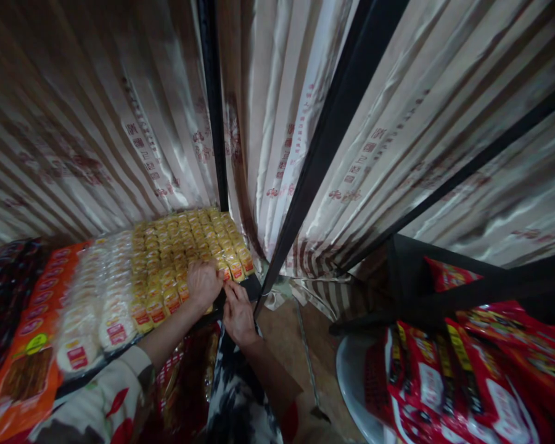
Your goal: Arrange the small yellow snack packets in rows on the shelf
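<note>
Rows of small yellow snack packets (166, 246) with red labels lie closely packed on a dark shelf. My left hand (203, 285) rests over their front ends, fingers curled down, with its fingertips beside one yellow snack packet (223, 269). Right beside it, my right hand (238, 313) reaches up from below, fingers bent and pressed together at the front end of that same packet. The fingertips of both hands almost meet there. Part of the packet's lower end is hidden by the fingers.
White round-ended packs (115, 320), an orange bag (32, 345) and dark packs (4, 290) lie to the left. A black post (314, 160) stands just right of my hands, before curtains (268, 111). Red snack bags (462, 376) and a pale basin (351, 382) are at right.
</note>
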The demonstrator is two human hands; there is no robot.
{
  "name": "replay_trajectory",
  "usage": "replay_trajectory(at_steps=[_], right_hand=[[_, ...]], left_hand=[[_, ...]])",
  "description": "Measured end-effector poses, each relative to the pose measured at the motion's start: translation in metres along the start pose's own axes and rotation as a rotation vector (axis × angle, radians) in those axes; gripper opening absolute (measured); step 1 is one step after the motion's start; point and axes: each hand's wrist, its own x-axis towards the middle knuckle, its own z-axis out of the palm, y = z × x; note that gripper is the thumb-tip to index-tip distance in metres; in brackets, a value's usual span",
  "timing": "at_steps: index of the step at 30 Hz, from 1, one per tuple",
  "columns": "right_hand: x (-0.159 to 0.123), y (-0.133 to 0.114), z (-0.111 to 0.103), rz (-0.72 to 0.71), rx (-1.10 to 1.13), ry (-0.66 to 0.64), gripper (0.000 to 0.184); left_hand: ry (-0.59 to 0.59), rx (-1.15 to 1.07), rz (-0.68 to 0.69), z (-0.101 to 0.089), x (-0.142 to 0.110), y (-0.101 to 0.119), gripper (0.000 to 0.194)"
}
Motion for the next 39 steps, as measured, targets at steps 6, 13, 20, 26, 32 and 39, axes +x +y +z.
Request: replay_trajectory(at_steps=[6,13,20,26,32,39], right_hand=[[0.004,0.0,-0.003,0.024,-0.069,-0.036,0.064],[0.001,0.005,0.004,0.026,-0.1,-0.024,0.065],[0.002,0.005,0.01,0.025,-0.157,0.002,0.063],[0.002,0.003,0.012,0.028,-0.184,0.026,0.048],[0.002,0.006,0.013,0.02,-0.169,0.042,0.048],[-0.003,0.016,0.019,0.004,-0.115,0.073,0.05]], left_hand=[[0.019,0.01,-0.028,0.0,0.0,0.005,0.03],[0.01,0.064,0.001,-0.002,0.0,0.009,0.031],[0.065,0.09,0.079,-0.007,-0.01,0.003,0.026],[0.142,0.034,0.397,-0.001,-0.036,-0.002,0.023],[0.127,0.014,0.464,0.023,-0.037,-0.003,0.028],[0.135,0.006,0.48,0.035,-0.035,-0.001,0.03]])
